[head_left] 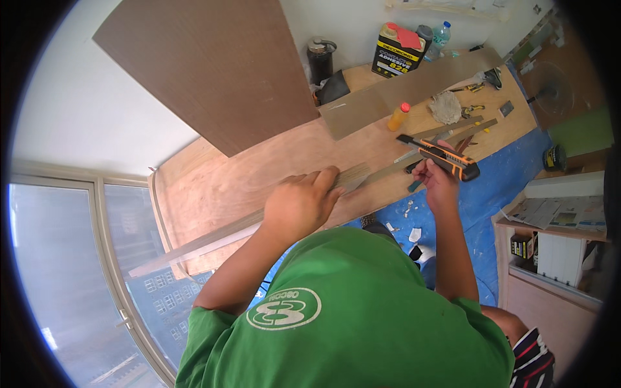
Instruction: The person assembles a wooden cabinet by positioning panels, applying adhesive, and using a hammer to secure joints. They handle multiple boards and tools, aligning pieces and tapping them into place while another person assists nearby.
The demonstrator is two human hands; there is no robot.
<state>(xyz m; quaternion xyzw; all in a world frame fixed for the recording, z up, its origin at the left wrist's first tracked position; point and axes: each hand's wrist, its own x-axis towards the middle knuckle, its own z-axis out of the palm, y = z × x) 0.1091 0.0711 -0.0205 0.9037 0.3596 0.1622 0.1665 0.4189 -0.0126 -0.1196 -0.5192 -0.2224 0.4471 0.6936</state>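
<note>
A long thin grey strip (213, 236) lies along the near edge of a plywood worktop (233, 178). My left hand (299, 202) presses flat on the strip near its middle, fingers together. My right hand (435, 178) grips an orange and black utility knife (443, 155) at the strip's right part, its blade end pointing left along the strip. My green shirt fills the lower middle of the view.
A large brown panel (213, 64) leans on the white wall. Further along the top lie a grey laminate piece (407, 87), an orange bottle (399, 116), an adhesive can (398, 50), a dark flask (320, 59), a water bottle (440, 35), a rag and small tools. Blue sheeting (501, 187) covers the floor. A window is at left.
</note>
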